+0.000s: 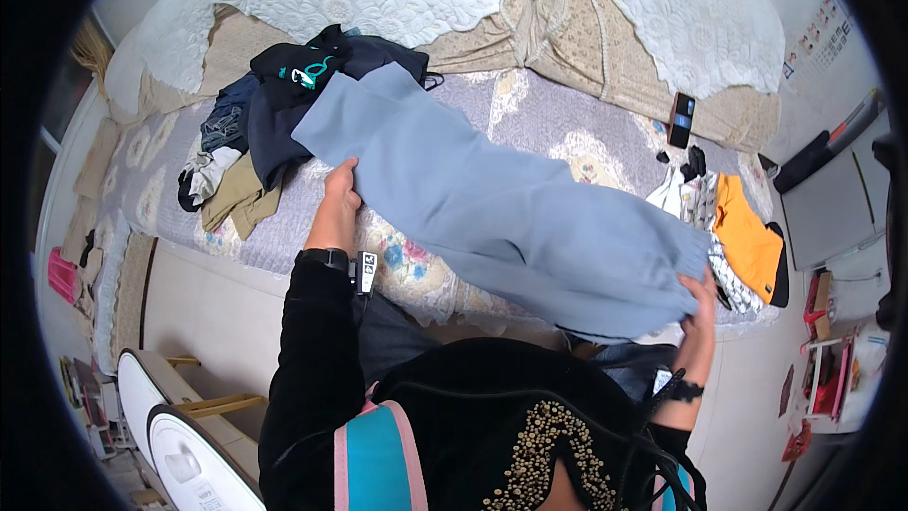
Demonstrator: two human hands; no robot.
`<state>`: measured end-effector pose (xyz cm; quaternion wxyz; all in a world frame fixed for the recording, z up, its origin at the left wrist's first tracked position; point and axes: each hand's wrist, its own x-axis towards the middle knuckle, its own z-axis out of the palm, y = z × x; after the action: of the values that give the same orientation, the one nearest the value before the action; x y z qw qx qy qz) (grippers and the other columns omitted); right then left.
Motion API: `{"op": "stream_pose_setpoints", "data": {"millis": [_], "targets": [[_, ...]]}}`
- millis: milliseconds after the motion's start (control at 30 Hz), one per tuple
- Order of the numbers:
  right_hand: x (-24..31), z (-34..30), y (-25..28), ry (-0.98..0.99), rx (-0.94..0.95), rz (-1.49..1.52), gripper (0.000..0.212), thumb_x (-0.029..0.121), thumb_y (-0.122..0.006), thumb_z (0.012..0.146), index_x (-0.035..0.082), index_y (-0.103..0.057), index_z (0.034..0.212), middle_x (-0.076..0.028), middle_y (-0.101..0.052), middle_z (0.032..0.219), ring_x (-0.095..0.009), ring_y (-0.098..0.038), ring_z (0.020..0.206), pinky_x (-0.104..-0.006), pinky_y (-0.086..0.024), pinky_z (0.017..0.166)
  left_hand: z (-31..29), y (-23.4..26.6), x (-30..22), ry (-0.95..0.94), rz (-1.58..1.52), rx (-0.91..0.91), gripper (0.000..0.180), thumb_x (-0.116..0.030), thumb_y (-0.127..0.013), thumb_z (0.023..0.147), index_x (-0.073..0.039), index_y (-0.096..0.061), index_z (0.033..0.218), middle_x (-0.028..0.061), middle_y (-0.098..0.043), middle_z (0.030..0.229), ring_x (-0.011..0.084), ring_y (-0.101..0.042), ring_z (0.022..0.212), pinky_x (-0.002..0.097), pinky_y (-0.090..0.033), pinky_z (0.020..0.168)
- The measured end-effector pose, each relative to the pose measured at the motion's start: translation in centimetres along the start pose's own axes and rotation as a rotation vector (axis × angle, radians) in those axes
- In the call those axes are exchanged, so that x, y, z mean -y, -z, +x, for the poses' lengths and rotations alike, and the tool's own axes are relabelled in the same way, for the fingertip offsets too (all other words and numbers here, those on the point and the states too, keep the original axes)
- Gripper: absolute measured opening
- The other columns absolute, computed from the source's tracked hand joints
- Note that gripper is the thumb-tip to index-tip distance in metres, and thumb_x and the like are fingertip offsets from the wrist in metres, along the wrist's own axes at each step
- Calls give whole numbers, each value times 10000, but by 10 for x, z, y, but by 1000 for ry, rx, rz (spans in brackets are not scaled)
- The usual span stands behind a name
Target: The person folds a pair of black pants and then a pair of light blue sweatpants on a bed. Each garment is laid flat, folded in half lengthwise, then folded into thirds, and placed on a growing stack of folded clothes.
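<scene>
A pair of light blue-grey trousers (501, 199) stretches across the sofa seat in front of me, its wide leg ends at the upper left and its gathered waist at the lower right. My left hand (342, 187) is closed on the near edge of a leg, close to the hem; some of its fingers are hidden by the cloth. At the other end, my right hand (700, 298) grips the gathered waist, fingers partly wrapped over the fabric. The cloth between both hands lies loosely, with soft folds along the near side.
Dark clothes (284, 85) are heaped at the left, beside khaki cloth (248, 197) and jeans (227, 118). Folded garments, one orange (742, 227), lie at the right near a phone (681, 120). White round-topped stools (184, 454) stand at the lower left.
</scene>
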<state>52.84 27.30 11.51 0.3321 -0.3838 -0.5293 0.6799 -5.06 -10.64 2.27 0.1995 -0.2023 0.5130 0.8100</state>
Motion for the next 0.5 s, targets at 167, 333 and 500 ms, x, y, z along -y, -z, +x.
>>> {"op": "stream_pose_setpoints", "data": {"millis": [167,333,500], "targets": [[91,-62,75,336,-28,78,627,163,-643,796,-22,-480,1373,-154,-604,1248,-289,-617,1104,-379,-501,962,15,-5,3,-4,-49,98,326,-75,-663,887,-2,-558,1187,181,-614,1194,363,-618,1061,533,-520,939],[96,-137,121,742,-327,-452,613,281,-638,845,-21,-492,1358,-171,-576,1287,-295,-600,1135,-388,-474,985,15,-7,7,-41,-118,130,375,-42,-672,874,-86,-570,1232,148,-608,1218,314,-627,1051,478,-554,871],[89,-174,115,974,-495,-897,628,399,-634,894,-21,-505,1342,-187,-548,1326,-300,-582,1166,-397,-448,1008,14,-21,22,-70,143,112,394,-41,-723,833,-52,-601,1208,126,-661,1111,261,-659,976,429,-572,794]]}}
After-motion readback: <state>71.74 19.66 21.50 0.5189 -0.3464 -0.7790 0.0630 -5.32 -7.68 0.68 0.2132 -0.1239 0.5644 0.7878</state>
